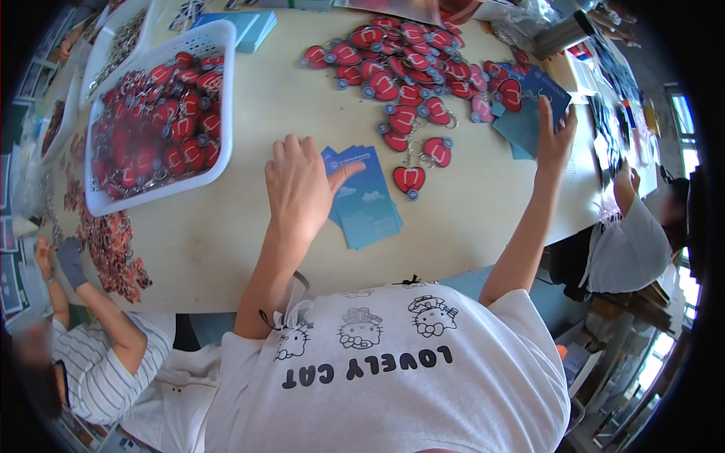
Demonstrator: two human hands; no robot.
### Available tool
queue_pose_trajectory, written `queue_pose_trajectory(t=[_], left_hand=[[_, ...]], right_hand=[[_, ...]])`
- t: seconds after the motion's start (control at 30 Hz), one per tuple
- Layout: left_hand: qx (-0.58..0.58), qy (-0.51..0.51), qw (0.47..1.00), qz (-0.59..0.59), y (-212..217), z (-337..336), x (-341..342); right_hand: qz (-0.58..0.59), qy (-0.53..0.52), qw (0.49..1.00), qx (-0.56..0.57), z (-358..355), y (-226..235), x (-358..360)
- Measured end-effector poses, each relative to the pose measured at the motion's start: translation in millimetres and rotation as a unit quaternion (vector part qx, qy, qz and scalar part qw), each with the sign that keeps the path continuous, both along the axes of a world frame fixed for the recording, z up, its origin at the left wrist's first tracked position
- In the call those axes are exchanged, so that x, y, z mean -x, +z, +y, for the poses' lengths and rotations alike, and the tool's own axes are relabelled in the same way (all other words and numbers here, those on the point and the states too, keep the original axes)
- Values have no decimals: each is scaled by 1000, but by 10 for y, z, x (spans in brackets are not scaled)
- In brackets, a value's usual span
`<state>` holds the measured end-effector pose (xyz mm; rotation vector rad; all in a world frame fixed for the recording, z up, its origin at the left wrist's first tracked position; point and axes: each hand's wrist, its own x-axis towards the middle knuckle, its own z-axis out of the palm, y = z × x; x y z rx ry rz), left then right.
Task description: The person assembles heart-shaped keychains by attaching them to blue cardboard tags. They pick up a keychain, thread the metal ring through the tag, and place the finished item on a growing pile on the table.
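From the head camera, the person leans over a pale wooden table (226, 249). The left hand (300, 189) lies flat near the middle of the table, fingers loosely spread and gripping nothing, its thumb and palm edge resting on a small stack of blue cards (366, 204) that sits toward the near edge. The right hand (555, 136) reaches out to the right side of the table, fingers extended and open, fingertips touching a second batch of blue cards (529, 113) there; whether it pinches one I cannot tell. Between the two hands a single red heart keychain (408, 180) lies just beside the near stack, and a large heap of red heart keychains (411, 64) spreads across the far side. At the left edge a white basket (162, 192) holds more red keychains. Another person's hand in a dark glove (69, 260) works at loose keychains by the near left corner.
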<state>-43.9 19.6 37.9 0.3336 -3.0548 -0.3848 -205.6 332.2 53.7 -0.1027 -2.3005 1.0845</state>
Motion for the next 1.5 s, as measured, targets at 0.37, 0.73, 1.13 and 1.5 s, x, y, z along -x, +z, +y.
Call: queue_pose_trajectory(t=[0.37,0.73,1.13,1.5], left_hand=[[-40,-82,994,-55,-177,59,2],[-473,-33,880,4,53,-321,98],[-428,-78,894,109,-28,-382,114],[-603,-8,773,198,294,-138,109]], right_hand=[[-83,259,938,-215,-476,-417,-245],[-90,272,944,-162,-628,-423,-243],[-198,295,934,42,-452,-247,-262],[-170,520,809,212,-1303,137,-823]])
